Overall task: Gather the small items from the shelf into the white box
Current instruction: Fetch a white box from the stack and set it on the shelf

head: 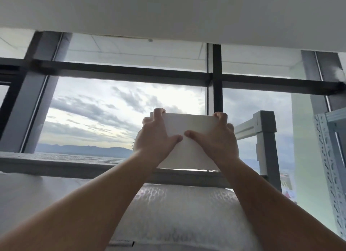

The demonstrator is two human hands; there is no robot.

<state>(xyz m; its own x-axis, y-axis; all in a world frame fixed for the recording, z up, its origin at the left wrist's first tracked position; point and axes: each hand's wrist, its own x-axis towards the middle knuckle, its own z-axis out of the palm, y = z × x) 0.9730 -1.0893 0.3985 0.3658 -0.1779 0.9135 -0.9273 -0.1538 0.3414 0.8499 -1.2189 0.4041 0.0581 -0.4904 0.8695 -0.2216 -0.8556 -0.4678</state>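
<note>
White box (192, 125): It is held upright at the front edge of the top shelf (56, 163), with its plain near face turned to the camera and its lower edge just above the front rail.
Left hand (156, 138): It is clamped on the left side of the box, the fingers curled over the upper left corner and the thumb laid across the near face.
Right hand (215, 140): It is clamped on the right side in the same way, the fingers hooked over the upper right corner. The two thumb tips nearly meet at the middle of the face.
Done: Nothing can be confirmed as gathered, since no small item is seen in either hand or on the shelf.
Left: The gathering itself is judged to be ahead, with the box only being handled. A late stage cannot be ruled out, as the contents are unseen.
Box contact: Whether the box rests on the shelf or is lifted clear of it cannot be told.
Hidden: The inside and far side of the box are turned away. The shelf top is seen almost edge-on, so whatever lies on it is concealed.
Below: A white padded bundle (177, 213) is seen under the rail, partly covered by the forearms; what it is cannot be made out.
Beside: A grey corner post (265, 138) stands just right of the box, and a slotted metal upright (328, 166) is cut off by the right edge.
Behind: A large window (121, 104) with dark frames shows clouded sky.
</note>
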